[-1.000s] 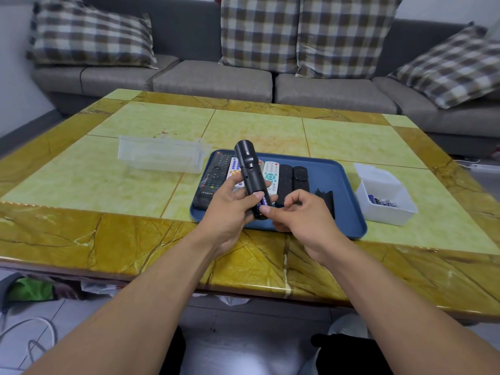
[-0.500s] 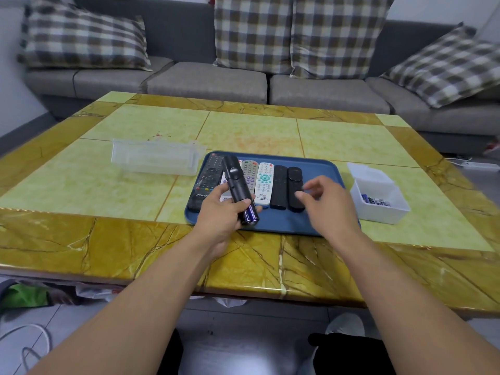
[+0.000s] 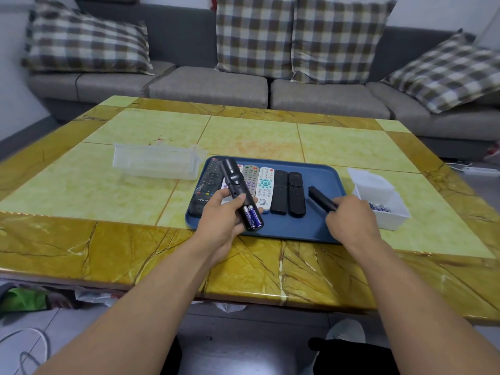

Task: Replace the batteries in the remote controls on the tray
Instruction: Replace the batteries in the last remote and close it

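Rightward, battery cover [image 3: 322, 198] near tray [image 3: 297, 231] edge

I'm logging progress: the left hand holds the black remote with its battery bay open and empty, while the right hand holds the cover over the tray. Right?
Not quite. The head view shows two batteries still in the open bay of the black remote; the rest holds.

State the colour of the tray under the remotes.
Blue tray; head view shows it best.

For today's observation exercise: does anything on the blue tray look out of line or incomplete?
Yes. The battery cover lies askew on the blue tray, pinched by the right hand, while the black remote in the left hand shows bare batteries.
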Available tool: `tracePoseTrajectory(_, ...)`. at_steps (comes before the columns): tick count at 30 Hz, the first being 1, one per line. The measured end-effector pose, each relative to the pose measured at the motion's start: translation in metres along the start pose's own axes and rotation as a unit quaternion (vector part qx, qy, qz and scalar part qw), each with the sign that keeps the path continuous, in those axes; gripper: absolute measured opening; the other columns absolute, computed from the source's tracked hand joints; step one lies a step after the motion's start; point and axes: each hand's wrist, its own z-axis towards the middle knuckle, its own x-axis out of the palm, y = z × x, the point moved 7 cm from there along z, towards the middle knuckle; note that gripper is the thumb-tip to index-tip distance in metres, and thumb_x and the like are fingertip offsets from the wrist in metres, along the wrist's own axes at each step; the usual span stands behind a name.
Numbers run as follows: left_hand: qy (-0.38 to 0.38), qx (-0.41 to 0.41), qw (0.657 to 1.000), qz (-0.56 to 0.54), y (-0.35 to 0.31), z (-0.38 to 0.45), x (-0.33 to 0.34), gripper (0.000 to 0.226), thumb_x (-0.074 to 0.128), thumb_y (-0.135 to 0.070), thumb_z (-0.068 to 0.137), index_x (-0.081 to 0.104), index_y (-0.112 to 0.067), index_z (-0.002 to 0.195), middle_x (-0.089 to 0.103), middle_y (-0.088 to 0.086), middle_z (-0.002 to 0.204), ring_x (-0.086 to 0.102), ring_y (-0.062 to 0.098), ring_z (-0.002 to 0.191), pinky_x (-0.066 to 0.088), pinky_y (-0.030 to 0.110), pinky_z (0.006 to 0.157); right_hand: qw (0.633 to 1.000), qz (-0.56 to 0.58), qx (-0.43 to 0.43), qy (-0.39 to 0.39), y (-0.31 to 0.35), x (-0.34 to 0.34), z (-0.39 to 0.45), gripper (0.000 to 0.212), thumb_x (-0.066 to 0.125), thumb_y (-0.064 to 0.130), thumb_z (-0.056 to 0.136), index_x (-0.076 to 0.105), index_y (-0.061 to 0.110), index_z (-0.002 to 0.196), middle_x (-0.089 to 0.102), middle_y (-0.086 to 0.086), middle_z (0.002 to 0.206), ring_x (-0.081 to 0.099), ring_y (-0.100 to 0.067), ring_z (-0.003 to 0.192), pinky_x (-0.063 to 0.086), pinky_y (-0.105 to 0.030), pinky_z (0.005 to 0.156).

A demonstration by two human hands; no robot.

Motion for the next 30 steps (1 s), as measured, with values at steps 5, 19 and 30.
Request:
tracePoseTrajectory(5,-0.03,0.025,0.999,0.023,0.001,0.004,-0.001,0.022,0.049,-0.012,0.106,0.053,-0.01,0.127,0.073,0.016,0.114,0.075,0.032,0.098,0.06,0.053,0.086,0.918,0.386,-0.032,0.087,0.055,-0.012,-0.038,0.026,0.061,0.009,0.096,0.061,0.018,0.12,0.075,-0.004,0.097,0.072,-0.019,0.078,0.055,-0.032,0.074)
tracePoseTrajectory(19,-0.013,0.077,0.997,-0.013,-0.007,-0.004,0.009,0.035,0.062,-0.004,0.098,0.049,-0.003,0.13,0.075,0.016,0.104,0.074,0.035,0.1,0.061,0.047,0.088,0.869,0.437,0.036,0.228,0.088,0.046,-0.072,0.031,0.078,0.02,0.086,0.058,0.016,0.109,0.068,-0.008,0.087,0.071,-0.025,0.064,0.061,-0.049,0.078)
tracePoseTrajectory(30,-0.002,0.103,0.994,0.028,-0.011,-0.01,0.009,0.03,0.07,-0.013,0.094,0.058,-0.001,0.119,0.078,0.012,0.093,0.075,0.03,0.093,0.062,0.043,0.086,0.779,0.539,0.078,0.312,0.089,0.059,-0.08,0.025,0.069,0.027,0.093,0.068,0.004,0.104,0.07,-0.018,0.114,0.071,-0.025,0.076,0.063,-0.034,0.071)
